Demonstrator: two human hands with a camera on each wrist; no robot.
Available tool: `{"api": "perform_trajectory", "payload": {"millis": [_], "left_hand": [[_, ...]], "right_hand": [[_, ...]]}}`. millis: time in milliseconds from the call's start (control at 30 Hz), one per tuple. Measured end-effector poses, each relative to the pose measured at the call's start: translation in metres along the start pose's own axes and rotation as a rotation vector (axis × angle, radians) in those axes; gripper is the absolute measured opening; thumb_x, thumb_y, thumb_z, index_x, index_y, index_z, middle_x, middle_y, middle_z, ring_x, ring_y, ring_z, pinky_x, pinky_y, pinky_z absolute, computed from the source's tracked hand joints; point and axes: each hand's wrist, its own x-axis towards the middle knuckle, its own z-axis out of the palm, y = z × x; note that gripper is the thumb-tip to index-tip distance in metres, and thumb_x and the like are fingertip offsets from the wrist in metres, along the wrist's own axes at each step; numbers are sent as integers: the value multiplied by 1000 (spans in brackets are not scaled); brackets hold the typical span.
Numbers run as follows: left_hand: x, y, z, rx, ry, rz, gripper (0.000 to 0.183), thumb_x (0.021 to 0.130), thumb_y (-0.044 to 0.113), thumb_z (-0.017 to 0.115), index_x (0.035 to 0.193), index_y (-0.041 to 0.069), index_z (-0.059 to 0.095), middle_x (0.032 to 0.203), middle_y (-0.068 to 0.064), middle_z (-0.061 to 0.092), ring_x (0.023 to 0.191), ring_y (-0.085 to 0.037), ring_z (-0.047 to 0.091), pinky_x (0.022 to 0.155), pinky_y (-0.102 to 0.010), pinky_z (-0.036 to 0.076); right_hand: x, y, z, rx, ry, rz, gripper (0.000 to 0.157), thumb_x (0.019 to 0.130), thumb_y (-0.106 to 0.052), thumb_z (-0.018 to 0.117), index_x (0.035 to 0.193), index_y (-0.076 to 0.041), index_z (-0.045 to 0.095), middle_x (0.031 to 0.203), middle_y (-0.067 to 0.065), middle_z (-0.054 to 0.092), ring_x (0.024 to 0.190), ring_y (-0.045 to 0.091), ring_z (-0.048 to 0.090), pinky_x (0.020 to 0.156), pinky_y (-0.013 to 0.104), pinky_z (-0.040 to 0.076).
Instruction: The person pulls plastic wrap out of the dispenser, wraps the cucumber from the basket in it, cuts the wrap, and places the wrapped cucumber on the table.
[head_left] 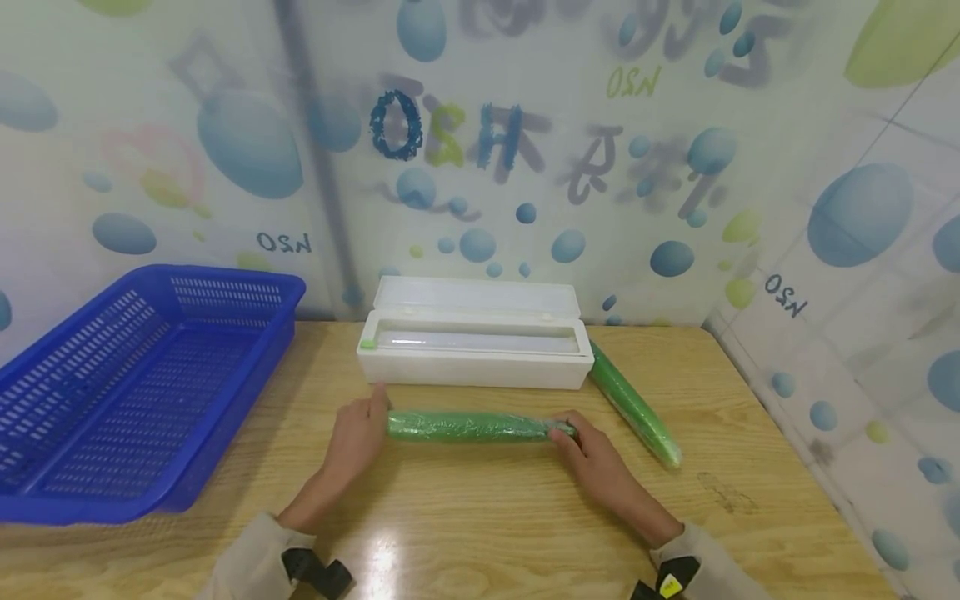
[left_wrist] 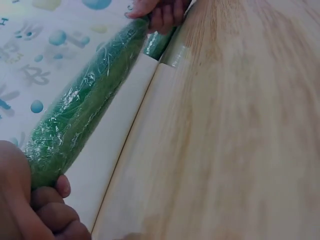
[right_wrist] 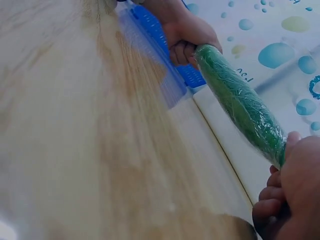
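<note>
A long cucumber [head_left: 468, 427], wrapped in shiny clear film, is held level above the wooden table [head_left: 465, 517]. My left hand [head_left: 358, 433] grips its left end with curled fingers. At the other end, my right hand [head_left: 596, 460] pinches the gathered film between thumb and fingers. The left wrist view shows the wrinkled film on the cucumber [left_wrist: 85, 105] and the far hand [left_wrist: 162, 14] at its tip. Seen from the right wrist, the cucumber [right_wrist: 240, 102] slants between both hands. Just behind it sits a white cling film dispenser [head_left: 472, 372], lid raised.
A second film-wrapped cucumber [head_left: 633, 404] lies slanted on the table, right of the dispenser. At the left stands a large blue plastic basket [head_left: 255, 367] with slotted walls. Patterned wall covering [head_left: 480, 200] rises behind the table and along its right side.
</note>
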Motion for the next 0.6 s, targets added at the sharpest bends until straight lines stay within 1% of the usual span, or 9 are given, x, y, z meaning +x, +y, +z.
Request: {"api": "perform_trajectory", "payload": {"millis": [67, 100, 133, 233, 333, 433, 500, 533, 600], "left_hand": [[1, -1, 0, 7, -21, -45, 57, 105, 33, 24, 65, 7, 55, 51, -1, 40, 46, -15, 33, 45, -28, 32], [1, -1, 1, 10, -28, -51, 57, 105, 33, 24, 64, 7, 55, 51, -1, 40, 46, -15, 33, 45, -28, 32], [1, -2, 1, 8, -26, -51, 57, 105, 34, 26, 64, 7, 54, 51, -1, 40, 47, -15, 34, 46, -29, 32], [2, -3, 1, -6, -10, -17, 55, 105, 38, 31, 60, 10, 48, 52, 0, 37, 48, -15, 32, 47, -29, 32], [1, -4, 1, -45, 12, 35, 53, 103, 40, 37, 58, 12, 40, 51, 2, 33, 47, -13, 30, 47, -29, 31], [0, -2, 0, -70, 32, 94, 53, 103, 39, 39, 58, 12, 39, 50, 3, 32, 46, -12, 29, 45, -28, 30], [-1, -1, -1, -67, 48, 126, 51, 104, 35, 38, 59, 10, 45, 49, 3, 34, 45, -11, 29, 44, -27, 30], [-1, 0, -1, -64, 51, 133, 52, 104, 33, 37, 59, 10, 47, 48, 3, 34, 44, -10, 29, 43, -26, 29], [-2, 2, -1, -62, 52, 119, 52, 105, 31, 34, 60, 9, 49, 48, 3, 35, 43, -10, 29, 42, -25, 28]], "right_hand": [[0, 1, 1, -19, 7, -29, 12, 101, -26, 47, 103, -17, 54, 85, -5, 56, 77, 11, 51, 68, 26, 45], [1, 2, 1, -39, 14, -41, 10, 101, -24, 47, 99, -17, 54, 81, -6, 54, 74, 10, 50, 66, 25, 44], [1, 2, 1, -58, 21, -47, 12, 102, -23, 47, 94, -16, 53, 76, -7, 50, 69, 8, 48, 62, 24, 43], [2, 2, 1, -107, 30, -41, 26, 103, -25, 43, 80, -16, 52, 64, -9, 42, 58, 5, 41, 54, 23, 38], [2, 2, -1, -101, 21, 14, 40, 105, -32, 38, 71, -15, 53, 57, -9, 40, 52, 4, 38, 51, 23, 35], [2, 3, -2, -71, 9, 50, 46, 105, -34, 37, 67, -14, 54, 55, -8, 43, 51, 5, 38, 51, 22, 33], [3, 5, -2, -58, 2, 54, 45, 104, -35, 38, 67, -14, 52, 55, -8, 42, 50, 5, 36, 51, 22, 32], [3, 6, -2, -49, 0, 42, 42, 104, -33, 39, 69, -14, 52, 56, -8, 41, 52, 5, 36, 52, 22, 33], [2, 7, -2, -30, -3, 13, 34, 104, -30, 42, 76, -15, 55, 63, -7, 46, 58, 6, 42, 57, 22, 38]]}}
